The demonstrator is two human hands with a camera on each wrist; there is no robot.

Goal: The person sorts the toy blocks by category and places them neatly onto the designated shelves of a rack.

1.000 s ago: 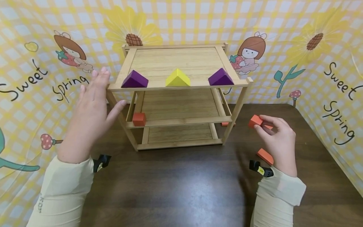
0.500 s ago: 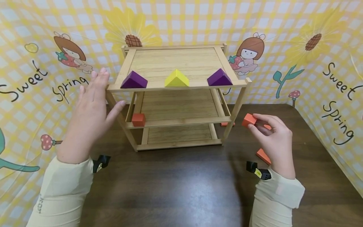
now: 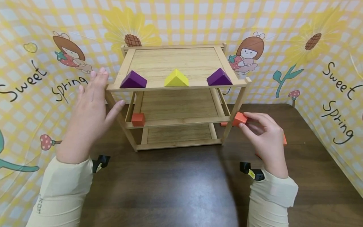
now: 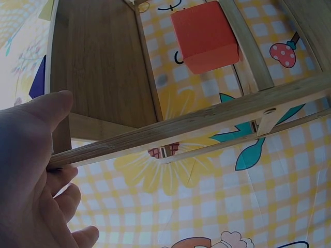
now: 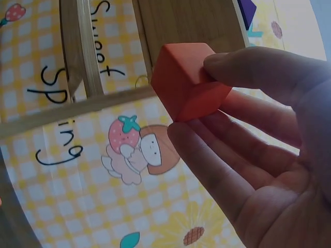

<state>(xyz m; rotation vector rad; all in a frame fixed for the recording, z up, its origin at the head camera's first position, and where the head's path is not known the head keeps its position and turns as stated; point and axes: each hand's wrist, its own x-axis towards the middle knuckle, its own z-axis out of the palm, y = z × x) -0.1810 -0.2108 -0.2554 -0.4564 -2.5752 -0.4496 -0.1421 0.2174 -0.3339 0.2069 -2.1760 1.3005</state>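
Observation:
A three-tier wooden shelf [image 3: 175, 119] stands on the dark table. Straight fingers of my left hand [image 3: 90, 116] lie along its upper left corner; in the left wrist view the thumb and fingers are on either side of the corner post. My right hand [image 3: 265, 138] pinches an orange-red cube [image 3: 239, 119] between thumb and fingertips, beside the shelf's right front post. Another such cube [image 3: 138, 119] sits at the left end of the middle tier. Two purple triangular blocks, one at left [image 3: 133, 79] and one at right [image 3: 219, 77], flank a yellow triangular block [image 3: 176, 78] on the top tier.
Behind the right hand an orange-red block [image 3: 285, 139] lies on the table [image 3: 175, 189], mostly hidden. Another orange-red piece [image 3: 223, 124] shows past the shelf's right post. A yellow checked cloth [image 3: 187, 22] hangs behind and at both sides.
My right hand has moved left with the cube, up to the shelf's right post, and now covers more of the blocks behind it. The left hand has stayed in place.

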